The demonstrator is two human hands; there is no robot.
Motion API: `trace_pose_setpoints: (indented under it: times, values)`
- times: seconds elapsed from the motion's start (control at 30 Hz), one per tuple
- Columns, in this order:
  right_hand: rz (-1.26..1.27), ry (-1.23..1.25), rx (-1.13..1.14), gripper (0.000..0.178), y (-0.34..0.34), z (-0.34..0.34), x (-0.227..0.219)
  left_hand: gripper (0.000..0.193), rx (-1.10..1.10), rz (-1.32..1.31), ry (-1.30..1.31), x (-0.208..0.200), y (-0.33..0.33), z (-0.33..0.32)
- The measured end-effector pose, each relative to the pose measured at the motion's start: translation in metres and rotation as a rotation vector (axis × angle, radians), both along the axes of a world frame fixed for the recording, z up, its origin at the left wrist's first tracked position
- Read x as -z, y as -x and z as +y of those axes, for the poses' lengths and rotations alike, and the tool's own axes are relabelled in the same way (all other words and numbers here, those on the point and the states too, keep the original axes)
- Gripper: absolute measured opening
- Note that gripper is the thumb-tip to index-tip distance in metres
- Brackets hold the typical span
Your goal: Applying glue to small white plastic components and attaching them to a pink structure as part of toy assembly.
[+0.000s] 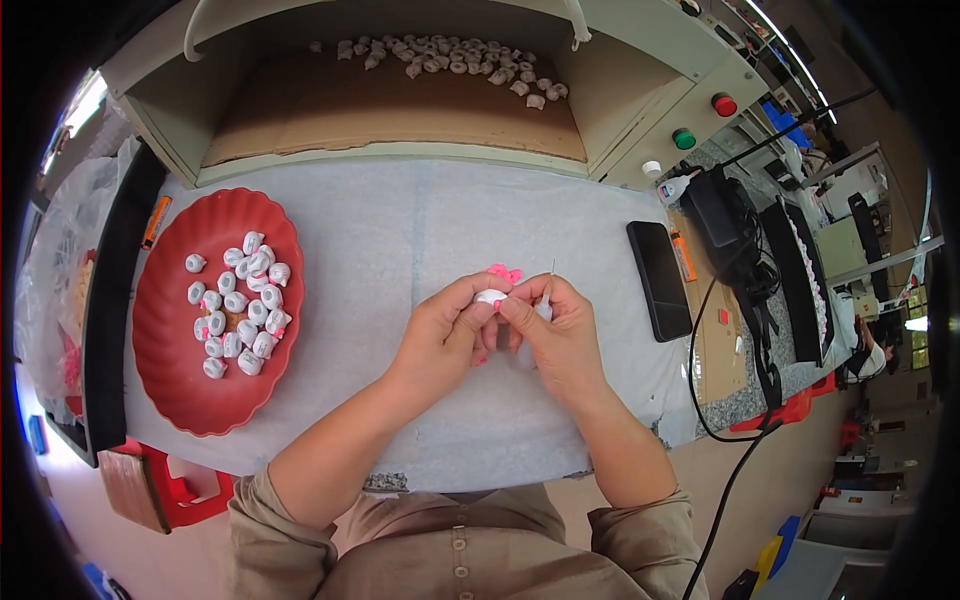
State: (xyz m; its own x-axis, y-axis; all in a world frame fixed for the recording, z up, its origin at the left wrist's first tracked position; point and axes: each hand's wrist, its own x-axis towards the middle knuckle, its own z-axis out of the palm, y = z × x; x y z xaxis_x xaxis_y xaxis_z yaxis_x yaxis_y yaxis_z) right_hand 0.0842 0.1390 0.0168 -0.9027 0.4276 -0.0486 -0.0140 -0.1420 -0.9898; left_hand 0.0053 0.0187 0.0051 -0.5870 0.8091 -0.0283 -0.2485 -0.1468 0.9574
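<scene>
Over the middle of the cloth-covered bench, my left hand [444,325] is closed, pinching a small white rounded figure piece [490,297] between thumb and fingers. My right hand [560,335] is closed around a small pale bottle with a thin needle tip [544,303], which points up and away. The right thumb and forefinger also meet at the white piece, where a bit of pink shows. Just beyond the fingertips lie small pink pieces [505,272], partly hidden by my hands. How much of the bottle sits inside the right palm cannot be seen.
At left stands a red scalloped tray [160,330] of white figure pieces. An open-fronted metal cabinet [390,150] behind holds many more. A black phone [658,282], an orange tube [684,256] and a black adapter with cables [722,215] lie at right.
</scene>
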Motion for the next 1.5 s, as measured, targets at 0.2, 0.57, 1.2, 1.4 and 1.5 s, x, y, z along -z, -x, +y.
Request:
trace_pose_setpoints:
  times: [0.2,0.57,1.2,1.4,1.5]
  values:
    - [0.003,0.071,0.087,0.010,0.005,-0.005,-0.001,0.023,-0.016,-0.028,-0.006,-0.004,-0.002,0.002]
    - [-0.014,0.044,0.078,0.009,-0.003,-0.001,-0.007,0.019,-0.024,-0.089,0.029,-0.008,-0.002,0.007]
    - [0.064,0.110,-0.004,0.010,-0.007,-0.001,-0.002,0.020,-0.094,0.001,0.045,-0.020,-0.008,0.002]
    - [0.011,0.325,0.148,0.019,-0.010,0.028,0.002,0.023,-0.830,0.891,0.420,-0.061,0.037,-0.052]
    - [0.043,0.429,0.169,0.022,-0.005,0.024,0.006,0.023,-0.777,1.162,0.907,-0.045,0.086,-0.123]
